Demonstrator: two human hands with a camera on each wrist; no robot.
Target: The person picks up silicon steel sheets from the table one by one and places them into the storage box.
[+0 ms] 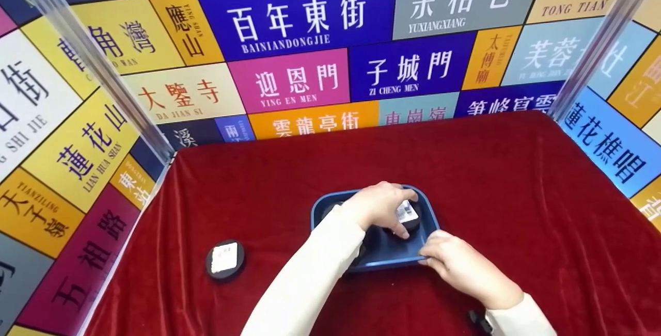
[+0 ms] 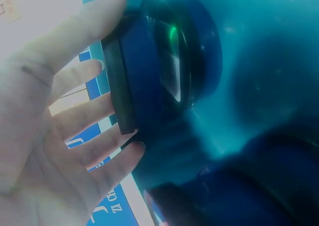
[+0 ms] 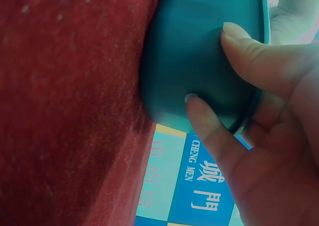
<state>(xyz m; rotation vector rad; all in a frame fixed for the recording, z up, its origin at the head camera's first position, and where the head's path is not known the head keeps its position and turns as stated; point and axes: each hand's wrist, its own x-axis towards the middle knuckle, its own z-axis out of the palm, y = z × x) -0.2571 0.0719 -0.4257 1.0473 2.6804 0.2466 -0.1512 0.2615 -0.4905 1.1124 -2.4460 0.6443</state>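
A blue tray (image 1: 384,262) with rounded corners lies on the red cloth. Inside its right part, my left hand (image 1: 379,204) spans a round black disc with a white label (image 1: 408,216), thumb at the near side and fingers at the far side. In the left wrist view, thumb and fingertips meet the edge of the black disc (image 2: 119,81). My right hand (image 1: 459,264) grips the tray's near right corner, fingers over the rim; in the right wrist view its thumb and a finger press the outer wall (image 3: 194,61). More dark objects in the tray are partly hidden by my left forearm.
Another black disc with a white label (image 1: 225,258) lies on the red cloth (image 1: 268,186) to the left of the tray. Printed panels with place names (image 1: 299,21) rise behind and at both sides. Clear posts (image 1: 150,137) stand at the back corners.
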